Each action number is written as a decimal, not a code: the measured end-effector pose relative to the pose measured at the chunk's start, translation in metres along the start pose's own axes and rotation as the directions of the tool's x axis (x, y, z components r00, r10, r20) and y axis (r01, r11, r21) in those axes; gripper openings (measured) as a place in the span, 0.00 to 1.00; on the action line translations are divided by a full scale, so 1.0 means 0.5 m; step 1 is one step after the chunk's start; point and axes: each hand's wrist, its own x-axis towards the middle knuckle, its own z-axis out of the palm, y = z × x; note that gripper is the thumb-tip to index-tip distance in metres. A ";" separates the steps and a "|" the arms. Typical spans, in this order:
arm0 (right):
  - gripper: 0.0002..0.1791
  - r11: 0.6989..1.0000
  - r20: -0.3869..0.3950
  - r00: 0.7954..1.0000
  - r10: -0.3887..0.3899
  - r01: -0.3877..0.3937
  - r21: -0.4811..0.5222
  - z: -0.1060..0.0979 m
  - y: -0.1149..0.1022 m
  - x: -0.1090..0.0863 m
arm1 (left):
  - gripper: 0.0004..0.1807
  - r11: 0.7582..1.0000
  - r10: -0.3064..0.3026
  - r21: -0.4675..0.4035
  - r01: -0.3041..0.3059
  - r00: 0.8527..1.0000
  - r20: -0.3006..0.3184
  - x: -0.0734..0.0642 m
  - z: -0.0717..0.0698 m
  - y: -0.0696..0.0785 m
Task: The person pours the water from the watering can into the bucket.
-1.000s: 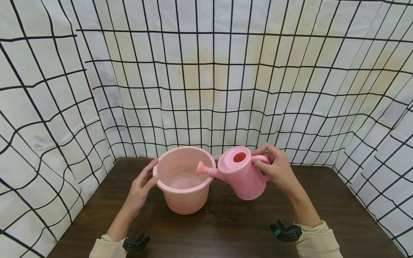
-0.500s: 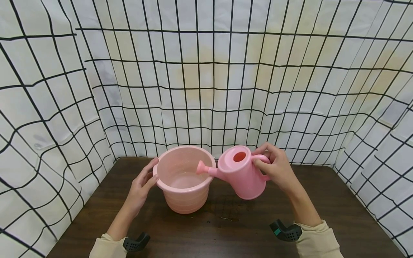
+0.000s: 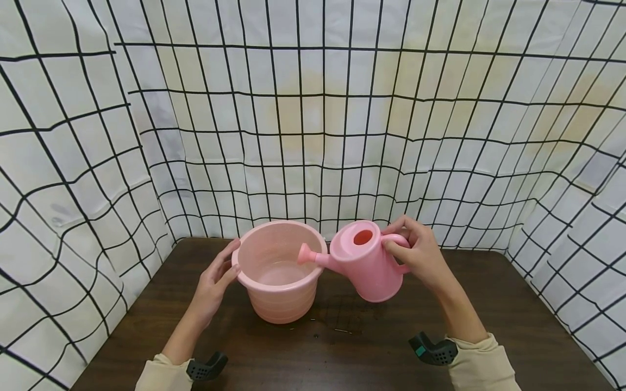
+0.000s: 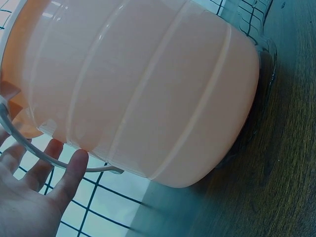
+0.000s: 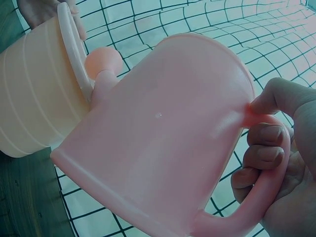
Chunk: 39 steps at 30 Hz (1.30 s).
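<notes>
A pale pink plastic bucket (image 3: 281, 301) stands upright on the table, its inside open to view from above. My left hand (image 3: 212, 282) holds its left side at the rim, thumb toward me; in the left wrist view the fingers (image 4: 37, 170) and thumb lie at the bucket's thin handle (image 4: 42, 154). My right hand (image 3: 418, 252) grips a pink watering can (image 3: 374, 277) by its loop handle (image 5: 276, 163), fingers curled through it. The can is held raised and tilted left, its spout across the bucket's right rim and the sprinkler head (image 3: 306, 254) over the inside. No stream shows.
Small wet spots (image 3: 342, 330) lie on the dark wooden table (image 3: 371, 358) right of the bucket's base. White cloth walls (image 3: 337, 119) with a black grid close in the back and both sides. Each wrist wears a dark camera mount.
</notes>
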 end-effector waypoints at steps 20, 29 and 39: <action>0.08 1.000 0.003 1.000 0.009 -0.009 0.000 0.000 -0.003 0.001 | 0.28 1.000 -0.010 0.003 0.010 1.000 0.002 -0.001 0.000 0.000; 0.08 1.000 0.005 1.000 0.023 -0.023 0.018 0.001 -0.005 0.000 | 0.29 1.000 -0.007 0.006 0.007 1.000 0.002 0.000 -0.001 -0.001; 0.08 0.999 0.001 1.000 0.031 -0.031 0.015 0.001 -0.006 0.000 | 0.28 1.000 -0.018 0.016 0.018 1.000 0.001 0.000 -0.001 -0.003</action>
